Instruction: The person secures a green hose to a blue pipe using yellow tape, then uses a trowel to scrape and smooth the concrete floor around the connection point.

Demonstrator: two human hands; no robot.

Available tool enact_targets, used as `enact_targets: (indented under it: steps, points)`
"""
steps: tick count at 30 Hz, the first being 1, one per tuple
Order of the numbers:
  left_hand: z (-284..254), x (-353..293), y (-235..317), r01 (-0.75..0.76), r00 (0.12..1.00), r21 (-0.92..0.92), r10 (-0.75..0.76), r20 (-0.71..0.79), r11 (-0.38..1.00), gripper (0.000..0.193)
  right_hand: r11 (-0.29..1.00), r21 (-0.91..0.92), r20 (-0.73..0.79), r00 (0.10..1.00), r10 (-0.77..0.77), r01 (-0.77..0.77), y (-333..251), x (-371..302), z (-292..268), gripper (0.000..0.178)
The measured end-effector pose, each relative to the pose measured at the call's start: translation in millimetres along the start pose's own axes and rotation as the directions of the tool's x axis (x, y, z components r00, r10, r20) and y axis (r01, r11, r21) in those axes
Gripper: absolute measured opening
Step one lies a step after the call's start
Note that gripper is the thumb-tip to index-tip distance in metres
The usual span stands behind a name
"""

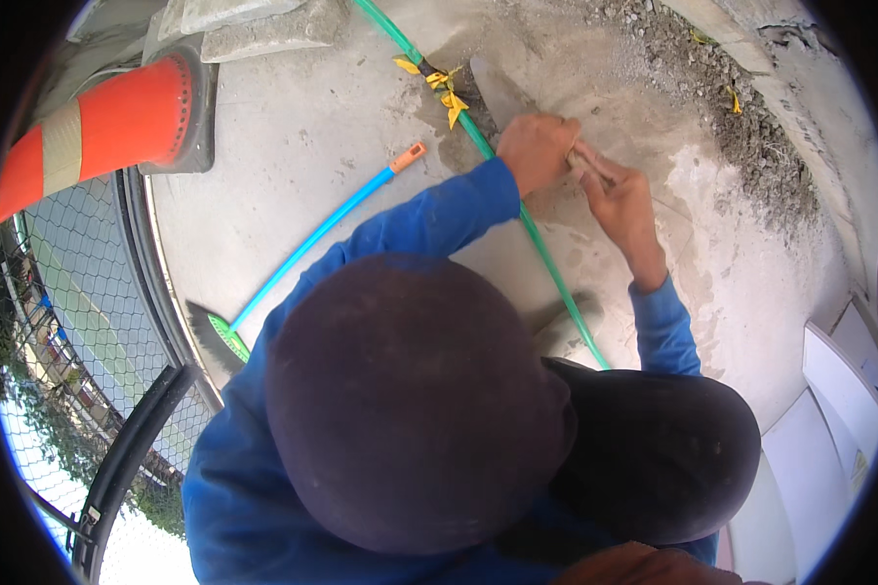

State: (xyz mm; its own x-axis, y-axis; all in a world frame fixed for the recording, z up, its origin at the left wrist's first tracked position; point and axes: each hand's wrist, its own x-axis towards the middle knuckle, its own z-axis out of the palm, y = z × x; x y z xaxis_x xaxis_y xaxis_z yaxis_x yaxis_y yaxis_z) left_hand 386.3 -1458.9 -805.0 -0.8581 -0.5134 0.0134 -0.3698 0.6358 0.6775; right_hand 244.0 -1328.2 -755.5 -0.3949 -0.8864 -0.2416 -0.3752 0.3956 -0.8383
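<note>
My left hand (537, 152) is closed around the handle of a trowel, near its grey metal blade (500, 93). Farther along the same handle, my right hand (622, 201) is closed near its end, fingers bent around it. The blade points away and to the left, low over wet grey material on the concrete floor. A green hose (546, 255) runs diagonally under my left wrist. Yellow strips (446, 90) are tied around it just left of the blade. Both my forearms are in blue sleeves.
A broom (312, 239) with a blue handle lies to the left. Beyond it are an orange cone (132, 115), concrete slabs (273, 31) and a chain-link fence (93, 263). Loose gravel (751, 146) lines the far right, with white panels (824, 439) nearer. Large dark rounded shapes (419, 400) fill the lower middle.
</note>
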Motion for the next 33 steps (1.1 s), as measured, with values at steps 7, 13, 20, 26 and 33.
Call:
enact_targets:
  steps: [7, 13, 20, 26, 33]
  points:
    - [-37.5, 138.6, -22.9, -0.371, 0.922, 0.178, 0.384, -0.049, 0.912, 0.040, 0.990, 0.132, -0.173, 0.984, -0.035, 0.059, 0.6, 71.7, -57.3, 0.047]
    - [-115.3, 43.1, -7.9, -0.549, 0.746, 0.079, 0.531, -0.403, 0.832, 0.044, 0.672, 0.673, 0.107, 0.939, 0.326, -0.309, -4.2, -44.8, -45.8, 0.061]
    - [-146.3, 10.3, -136.6, -0.221, 0.934, 0.533, 0.334, -0.126, 0.817, 0.052, 0.534, 0.814, 0.155, 0.971, 0.181, -0.229, 9.9, -71.9, -43.7, 0.044]
    - [-173.1, -15.6, -138.5, -0.269, 0.963, 0.702, 0.200, 0.181, 0.660, 0.058, 0.975, -0.020, -0.052, 0.974, 0.219, -0.220, 3.6, -73.7, -68.3, 0.032]
    - [-239.9, -81.6, -76.2, -0.303, 0.931, 0.552, 0.364, 0.000, 0.777, 0.048, 0.617, -0.676, 0.393, 0.905, -0.160, 0.403, -2.7, -95.9, 10.5, 0.029]
